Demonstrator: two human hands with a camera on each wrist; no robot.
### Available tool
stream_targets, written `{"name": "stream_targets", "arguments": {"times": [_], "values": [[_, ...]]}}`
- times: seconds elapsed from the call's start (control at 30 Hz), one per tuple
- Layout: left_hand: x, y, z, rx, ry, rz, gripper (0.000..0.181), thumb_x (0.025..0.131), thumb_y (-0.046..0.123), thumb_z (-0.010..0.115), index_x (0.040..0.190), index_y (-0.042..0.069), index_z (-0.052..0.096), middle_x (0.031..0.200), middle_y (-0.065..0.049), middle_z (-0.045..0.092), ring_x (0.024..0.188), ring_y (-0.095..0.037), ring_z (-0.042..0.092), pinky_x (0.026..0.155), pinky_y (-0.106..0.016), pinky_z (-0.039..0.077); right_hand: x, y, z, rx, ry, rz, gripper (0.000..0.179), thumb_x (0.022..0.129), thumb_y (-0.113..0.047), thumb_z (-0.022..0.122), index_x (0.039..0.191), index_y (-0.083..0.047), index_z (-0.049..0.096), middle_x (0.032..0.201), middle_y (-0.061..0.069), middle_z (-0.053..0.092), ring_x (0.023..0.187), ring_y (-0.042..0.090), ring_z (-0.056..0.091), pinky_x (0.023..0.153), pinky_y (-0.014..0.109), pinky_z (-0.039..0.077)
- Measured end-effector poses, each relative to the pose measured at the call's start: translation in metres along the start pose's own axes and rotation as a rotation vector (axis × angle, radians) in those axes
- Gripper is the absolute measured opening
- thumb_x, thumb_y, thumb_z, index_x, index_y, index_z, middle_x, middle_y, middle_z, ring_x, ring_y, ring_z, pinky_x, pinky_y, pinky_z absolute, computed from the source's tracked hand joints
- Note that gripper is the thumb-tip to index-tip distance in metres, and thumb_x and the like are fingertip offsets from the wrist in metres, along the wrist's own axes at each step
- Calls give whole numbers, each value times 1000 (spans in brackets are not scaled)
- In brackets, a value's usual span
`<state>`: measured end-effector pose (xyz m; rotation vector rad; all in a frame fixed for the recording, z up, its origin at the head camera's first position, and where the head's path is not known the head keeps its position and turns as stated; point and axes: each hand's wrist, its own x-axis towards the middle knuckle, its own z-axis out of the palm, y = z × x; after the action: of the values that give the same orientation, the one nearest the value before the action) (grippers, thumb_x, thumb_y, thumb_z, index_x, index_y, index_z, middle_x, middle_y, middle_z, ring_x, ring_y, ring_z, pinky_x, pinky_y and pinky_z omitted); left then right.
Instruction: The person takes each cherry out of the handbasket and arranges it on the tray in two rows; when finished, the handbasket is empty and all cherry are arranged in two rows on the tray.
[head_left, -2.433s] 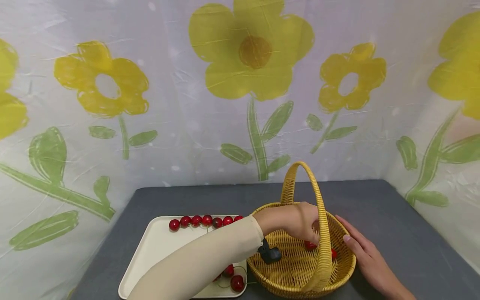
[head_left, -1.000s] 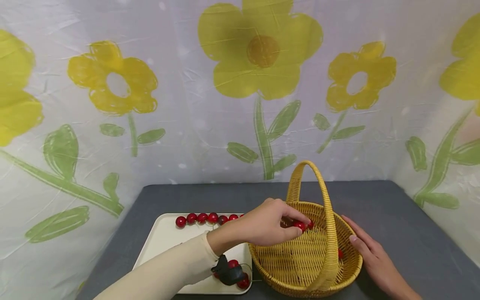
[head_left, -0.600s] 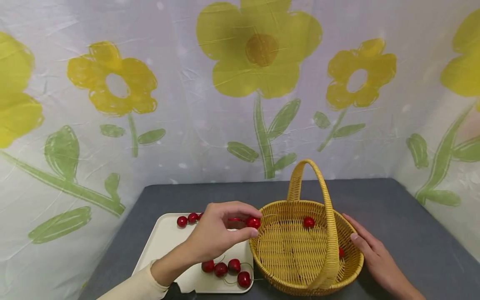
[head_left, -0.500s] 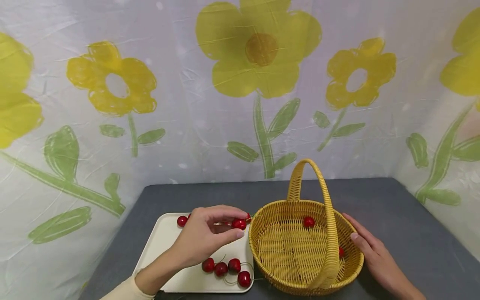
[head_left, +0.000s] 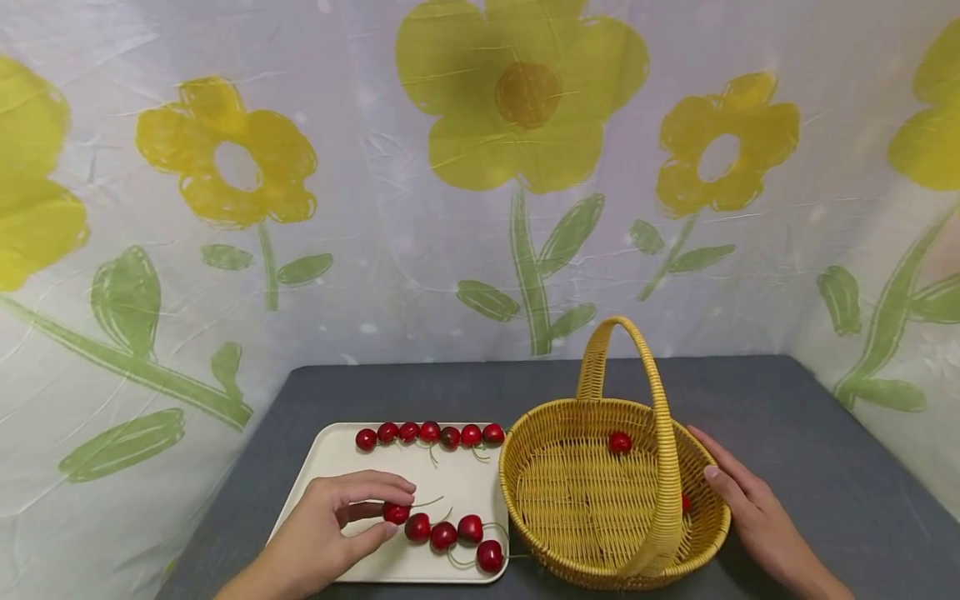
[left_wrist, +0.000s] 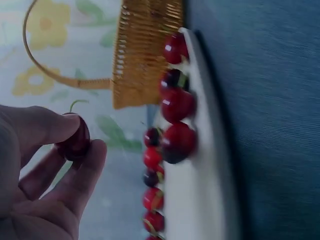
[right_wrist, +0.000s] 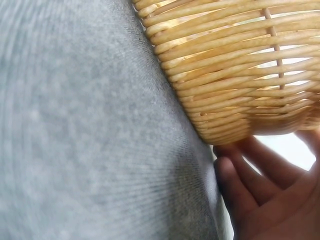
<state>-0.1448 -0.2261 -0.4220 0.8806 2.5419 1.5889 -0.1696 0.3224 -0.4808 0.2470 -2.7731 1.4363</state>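
Note:
My left hand [head_left: 318, 525] pinches a red cherry [head_left: 396, 512] by its sides between thumb and fingers, its thin stem pointing right. The held cherry is over the cream tray [head_left: 337, 462], at the left end of a front group of several cherries [head_left: 443, 537]. In the left wrist view, the same cherry [left_wrist: 76, 140] hangs between thumb and fingertips, apart from the tray. My right hand [head_left: 757, 521] rests against the right side of the yellow wicker basket [head_left: 585, 500], fingers extended along its outer wall. Two cherries show in the basket, one at the back [head_left: 619, 442], another partly behind the handle.
A row of several cherries [head_left: 429, 432] lines the tray's back edge. The basket's tall arched handle [head_left: 660, 417] rises over its right part. Both containers stand side by side on a dark grey tabletop [head_left: 450, 392], before a flower-printed curtain [head_left: 360, 333].
My left hand has come out of the basket with a cherry, passed left over the tray and lowered toward the front cherries. The right hand has stayed at the basket.

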Motion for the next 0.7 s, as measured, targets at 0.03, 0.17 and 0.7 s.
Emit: {"name": "stream_targets", "arguments": {"times": [0.03, 0.17, 0.7], "values": [[-3, -5, 0, 7, -4, 30, 28, 94, 1, 84, 120, 12, 83, 125, -9, 79, 117, -4, 72, 92, -25, 65, 0, 0, 0, 5, 1, -1, 58, 121, -43, 36, 176, -31, 25, 178, 15, 33, 133, -28, 28, 96, 7, 47], [-12, -24, 1, -1, -39, 136, 30, 94, -8, 79, 120, 7, 82, 123, -16, 78, 116, -8, 74, 91, -27, 66, 0, -1, 0, 14, 0, -15, 56, 121, -41, 36, 176, -34, 25, 177, 16, 33, 133, -30, 27, 96, 5, 46], [-23, -55, 7, 147, -67, 86, 38, 90, -6, 81, 123, 12, 80, 119, -3, 82, 108, -5, 74, 92, -22, 63, 0, 1, 0, 70, -15, -2, 58, 121, -41, 36, 176, -27, 24, 178, 16, 31, 133, -30, 29, 96, 7, 48]]}}
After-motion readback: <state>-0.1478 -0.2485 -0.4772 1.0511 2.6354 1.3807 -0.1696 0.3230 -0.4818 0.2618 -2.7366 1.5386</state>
